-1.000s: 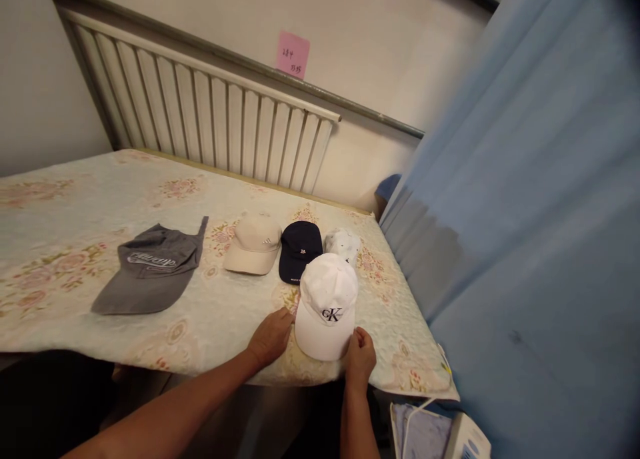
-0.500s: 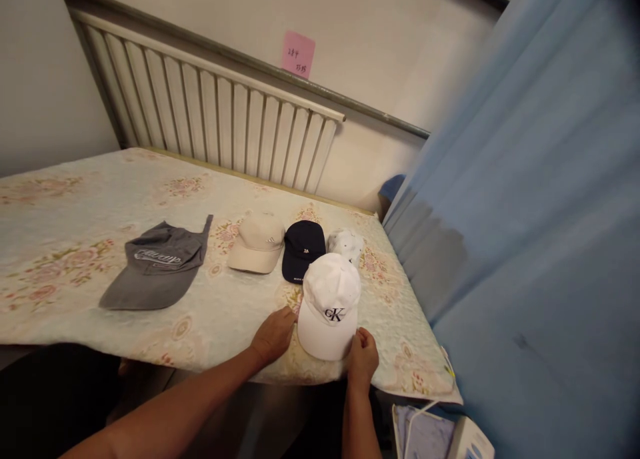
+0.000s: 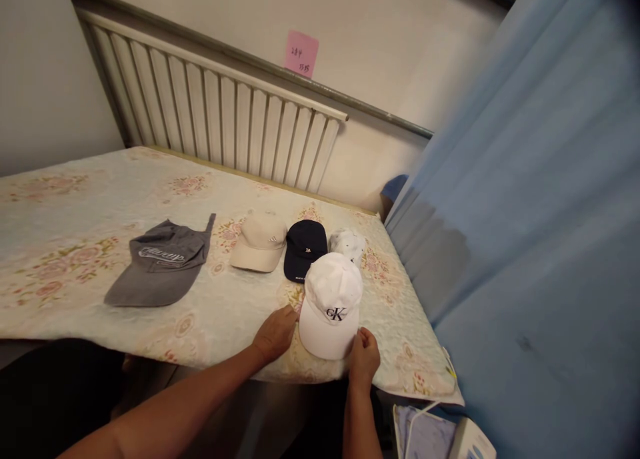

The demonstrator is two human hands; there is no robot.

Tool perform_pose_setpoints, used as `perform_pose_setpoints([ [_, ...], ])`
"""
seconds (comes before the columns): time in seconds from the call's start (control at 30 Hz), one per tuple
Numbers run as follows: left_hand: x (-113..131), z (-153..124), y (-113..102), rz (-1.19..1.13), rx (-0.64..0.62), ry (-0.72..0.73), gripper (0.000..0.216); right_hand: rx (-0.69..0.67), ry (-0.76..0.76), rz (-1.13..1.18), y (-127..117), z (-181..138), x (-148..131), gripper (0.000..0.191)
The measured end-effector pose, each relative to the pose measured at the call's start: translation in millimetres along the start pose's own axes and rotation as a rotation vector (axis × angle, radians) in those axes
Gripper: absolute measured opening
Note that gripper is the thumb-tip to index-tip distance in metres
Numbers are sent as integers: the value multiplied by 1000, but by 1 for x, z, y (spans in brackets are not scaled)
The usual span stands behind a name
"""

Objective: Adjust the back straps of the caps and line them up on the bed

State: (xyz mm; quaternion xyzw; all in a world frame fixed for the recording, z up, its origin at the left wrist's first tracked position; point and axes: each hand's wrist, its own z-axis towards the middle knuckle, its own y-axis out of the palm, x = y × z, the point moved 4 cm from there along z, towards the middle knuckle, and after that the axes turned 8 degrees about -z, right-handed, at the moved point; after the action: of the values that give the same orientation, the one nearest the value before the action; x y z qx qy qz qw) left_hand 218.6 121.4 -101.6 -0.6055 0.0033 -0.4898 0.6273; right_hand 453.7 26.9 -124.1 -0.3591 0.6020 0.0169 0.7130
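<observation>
A white baseball cap [image 3: 333, 292] with dark "CK" lettering is between my hands at the bed's near edge, its brim toward me. My left hand [image 3: 276, 332] is closed at the brim's left side. At the right side of the brim, the fingers of my right hand [image 3: 365, 353] pinch its edge. Behind the white cap sit a navy cap [image 3: 304, 242] and a white patterned cap [image 3: 346, 241], both partly covered by it. A beige cap [image 3: 260, 241] rests left of the navy one. Farther left lies a grey cap [image 3: 163, 262] with white script and its strap sticking up.
Flowered bedding [image 3: 235, 312] covers the bed under the caps. A radiator [image 3: 215, 105] runs along the wall, below a pink note [image 3: 301, 54]. Blue curtain [image 3: 530, 245] hangs at the right. Below the bed's right corner is a white object [image 3: 473, 440].
The whole view has shifted very slightly. Both hands stay at the white cap's brim, and the caps keep their places.
</observation>
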Motion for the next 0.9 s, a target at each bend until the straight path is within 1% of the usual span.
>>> perform_pose_setpoints([
  [0.57,-1,0,1,1,-15,-16,22,8,-1,19,1,2,1,44],
  [0.9,-2,0,2,5,-2,-2,23,8,1,2,-1,0,-2,45],
])
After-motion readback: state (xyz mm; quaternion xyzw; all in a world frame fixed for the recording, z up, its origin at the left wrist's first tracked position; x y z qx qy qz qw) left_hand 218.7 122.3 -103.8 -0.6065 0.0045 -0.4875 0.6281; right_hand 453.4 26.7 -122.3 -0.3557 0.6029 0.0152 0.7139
